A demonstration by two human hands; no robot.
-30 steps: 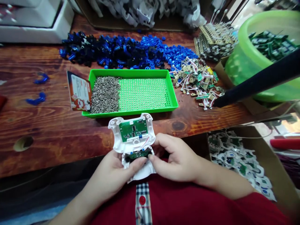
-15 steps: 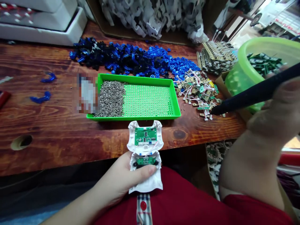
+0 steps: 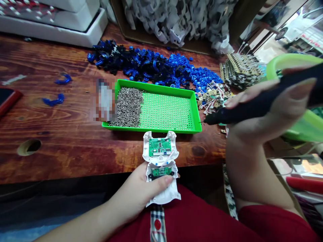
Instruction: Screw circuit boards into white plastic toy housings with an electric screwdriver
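My left hand (image 3: 148, 183) is closed round the lower half of a white plastic housing (image 3: 165, 195), its thumb across the front. The upper half of the housing carries a green circuit board (image 3: 159, 146); a smaller green board sits just above my thumb, and thin wires link the halves. My right hand (image 3: 275, 111) grips a black electric screwdriver (image 3: 254, 104), whose bit points left over the right end of a green tray (image 3: 197, 117). Small metal screws (image 3: 128, 106) are heaped in the tray's left part, while its right part shows a grid of holes.
Blue and black plastic parts (image 3: 148, 65) lie in a long pile behind the tray. Wired small boards (image 3: 214, 97) and stacked panels (image 3: 239, 70) are at right, near a light green tub (image 3: 280, 64). A box of white parts (image 3: 174, 23) stands behind.
My right hand has brought the screwdriver leftward, from over the wired boards to the tray's right end. My left hand still holds the housing. The whole view has shifted slightly.
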